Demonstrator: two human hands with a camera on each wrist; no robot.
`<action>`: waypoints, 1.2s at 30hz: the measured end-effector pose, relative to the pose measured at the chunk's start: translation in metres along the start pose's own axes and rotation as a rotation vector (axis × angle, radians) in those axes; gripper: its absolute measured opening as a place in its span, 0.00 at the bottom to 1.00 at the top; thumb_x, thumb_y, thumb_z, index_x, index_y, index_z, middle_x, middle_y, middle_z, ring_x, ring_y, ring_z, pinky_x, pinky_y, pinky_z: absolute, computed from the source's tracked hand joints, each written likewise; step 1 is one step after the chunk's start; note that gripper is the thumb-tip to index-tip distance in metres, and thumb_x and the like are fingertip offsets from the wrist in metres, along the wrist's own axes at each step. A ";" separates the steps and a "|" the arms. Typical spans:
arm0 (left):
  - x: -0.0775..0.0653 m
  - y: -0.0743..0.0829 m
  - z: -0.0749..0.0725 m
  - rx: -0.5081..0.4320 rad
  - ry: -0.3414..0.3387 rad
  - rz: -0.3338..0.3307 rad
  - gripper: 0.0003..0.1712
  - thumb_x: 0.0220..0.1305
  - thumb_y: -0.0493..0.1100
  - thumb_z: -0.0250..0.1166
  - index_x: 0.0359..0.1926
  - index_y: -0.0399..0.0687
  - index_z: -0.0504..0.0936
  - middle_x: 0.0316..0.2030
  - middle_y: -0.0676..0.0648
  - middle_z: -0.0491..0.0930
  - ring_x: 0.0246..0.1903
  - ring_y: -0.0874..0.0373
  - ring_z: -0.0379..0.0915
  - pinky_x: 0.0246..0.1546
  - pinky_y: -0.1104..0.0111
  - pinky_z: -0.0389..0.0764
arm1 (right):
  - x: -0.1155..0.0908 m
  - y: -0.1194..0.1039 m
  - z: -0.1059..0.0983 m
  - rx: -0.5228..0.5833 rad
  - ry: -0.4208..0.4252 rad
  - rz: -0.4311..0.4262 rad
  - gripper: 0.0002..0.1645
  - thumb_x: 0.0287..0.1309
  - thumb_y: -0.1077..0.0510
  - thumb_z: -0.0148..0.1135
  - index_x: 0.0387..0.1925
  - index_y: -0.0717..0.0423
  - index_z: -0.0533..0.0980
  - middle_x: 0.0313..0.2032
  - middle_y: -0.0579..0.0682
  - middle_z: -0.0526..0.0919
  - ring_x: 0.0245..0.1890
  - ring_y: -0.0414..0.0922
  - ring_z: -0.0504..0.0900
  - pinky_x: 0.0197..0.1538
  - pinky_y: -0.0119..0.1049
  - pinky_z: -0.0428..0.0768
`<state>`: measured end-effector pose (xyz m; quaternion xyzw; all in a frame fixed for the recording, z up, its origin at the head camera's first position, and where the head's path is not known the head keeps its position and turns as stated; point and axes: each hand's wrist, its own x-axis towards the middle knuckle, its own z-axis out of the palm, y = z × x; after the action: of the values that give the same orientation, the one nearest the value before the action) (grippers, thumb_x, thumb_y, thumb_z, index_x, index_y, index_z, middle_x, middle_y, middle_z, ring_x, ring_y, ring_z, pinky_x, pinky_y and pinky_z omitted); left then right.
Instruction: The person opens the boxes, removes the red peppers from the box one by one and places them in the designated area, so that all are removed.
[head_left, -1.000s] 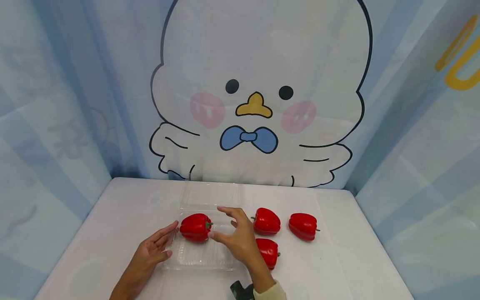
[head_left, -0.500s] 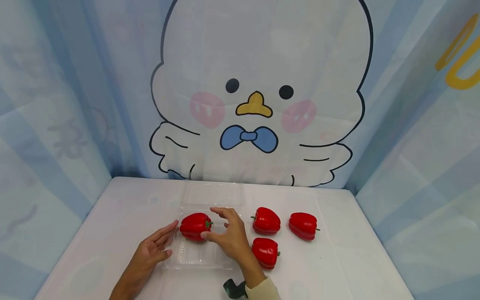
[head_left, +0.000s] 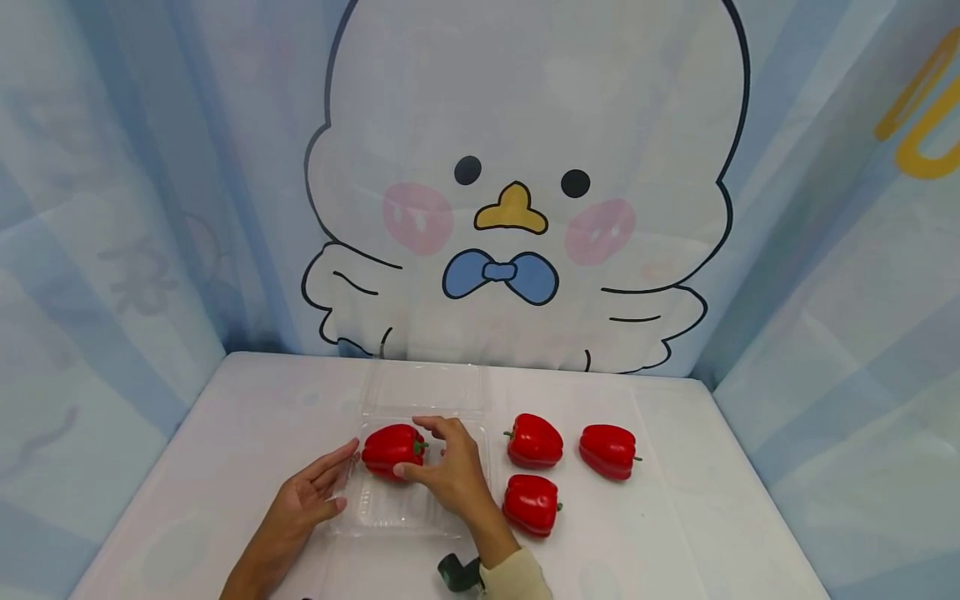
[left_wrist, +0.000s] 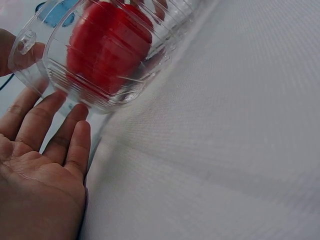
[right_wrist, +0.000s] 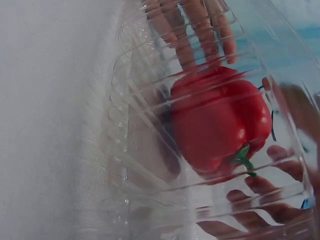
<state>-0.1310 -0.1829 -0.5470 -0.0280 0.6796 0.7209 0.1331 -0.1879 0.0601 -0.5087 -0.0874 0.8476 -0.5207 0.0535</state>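
A red bell pepper with a green stem lies on its side in the back left of a clear plastic clamshell box. The box's lid is folded back. At the box's left wall is my left hand, its fairly straight fingertips right at the plastic. My right hand is over the box at the pepper's stem end, thumb and fingers spread. Its thumb tip overlaps the pepper in the head view. The right wrist view shows the fingers through the clear wall, apart from the pepper's body.
Three more red bell peppers lie right of the box: one at the back, one in front and one farther right. A dark green device is at my right wrist. A printed curtain stands behind the white table.
My right hand has moved a little left, farther over the pepper in the box, uncovering the front loose pepper. My left hand and the pepper in the box stay in place.
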 end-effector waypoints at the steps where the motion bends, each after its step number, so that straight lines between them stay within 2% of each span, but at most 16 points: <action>1: 0.000 0.000 0.000 0.001 -0.001 0.000 0.44 0.74 0.45 0.69 0.83 0.54 0.59 0.83 0.56 0.57 0.82 0.58 0.50 0.71 0.69 0.69 | 0.000 0.000 0.000 -0.003 -0.002 0.001 0.40 0.54 0.51 0.84 0.68 0.37 0.78 0.64 0.52 0.80 0.67 0.54 0.78 0.66 0.56 0.85; 4: 0.000 0.000 0.000 0.003 -0.001 0.003 0.44 0.73 0.45 0.69 0.83 0.53 0.59 0.83 0.55 0.58 0.81 0.62 0.53 0.71 0.69 0.69 | 0.000 0.001 0.001 -0.014 -0.003 -0.006 0.39 0.54 0.51 0.84 0.68 0.38 0.78 0.63 0.52 0.81 0.66 0.53 0.79 0.65 0.54 0.86; 8: 0.000 0.000 0.000 0.000 -0.001 0.010 0.44 0.73 0.43 0.70 0.83 0.51 0.59 0.83 0.54 0.57 0.73 0.81 0.61 0.70 0.74 0.69 | 0.001 0.000 0.004 -0.016 -0.014 -0.019 0.39 0.53 0.51 0.84 0.67 0.39 0.79 0.60 0.51 0.81 0.64 0.52 0.79 0.64 0.53 0.86; 11: 0.000 -0.001 -0.001 -0.007 -0.004 0.020 0.43 0.74 0.42 0.69 0.83 0.49 0.60 0.84 0.52 0.57 0.66 0.88 0.64 0.68 0.78 0.71 | 0.003 0.000 0.007 -0.018 -0.026 -0.017 0.40 0.52 0.50 0.85 0.67 0.39 0.79 0.59 0.49 0.81 0.64 0.50 0.79 0.64 0.52 0.86; 23: 0.002 -0.003 -0.001 -0.008 -0.003 0.033 0.42 0.74 0.42 0.68 0.83 0.50 0.60 0.83 0.52 0.58 0.68 0.87 0.64 0.67 0.79 0.71 | 0.008 -0.003 0.016 -0.058 -0.019 -0.007 0.39 0.50 0.53 0.86 0.65 0.40 0.80 0.56 0.49 0.81 0.59 0.47 0.80 0.62 0.47 0.87; 28: 0.002 -0.003 -0.001 -0.003 0.003 0.027 0.44 0.73 0.43 0.70 0.83 0.51 0.60 0.83 0.54 0.58 0.68 0.87 0.64 0.68 0.78 0.70 | 0.008 -0.004 0.015 -0.046 -0.019 0.016 0.38 0.51 0.54 0.85 0.64 0.39 0.81 0.56 0.48 0.81 0.59 0.45 0.80 0.60 0.44 0.89; 33: 0.002 -0.002 0.000 -0.011 0.012 0.023 0.43 0.73 0.42 0.69 0.83 0.50 0.60 0.83 0.52 0.58 0.66 0.88 0.65 0.67 0.80 0.71 | 0.006 -0.007 0.012 -0.027 -0.007 0.003 0.38 0.51 0.54 0.86 0.64 0.40 0.81 0.55 0.46 0.80 0.59 0.45 0.81 0.60 0.43 0.89; 36: 0.002 -0.002 0.000 -0.007 0.021 0.007 0.44 0.72 0.43 0.70 0.83 0.51 0.60 0.83 0.54 0.59 0.69 0.84 0.65 0.69 0.76 0.71 | 0.004 -0.009 0.009 -0.017 0.000 -0.012 0.38 0.51 0.54 0.85 0.64 0.40 0.81 0.55 0.46 0.80 0.59 0.45 0.81 0.60 0.44 0.89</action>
<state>-0.1324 -0.1823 -0.5489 -0.0336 0.6786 0.7233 0.1232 -0.1896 0.0475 -0.5045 -0.0931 0.8515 -0.5136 0.0496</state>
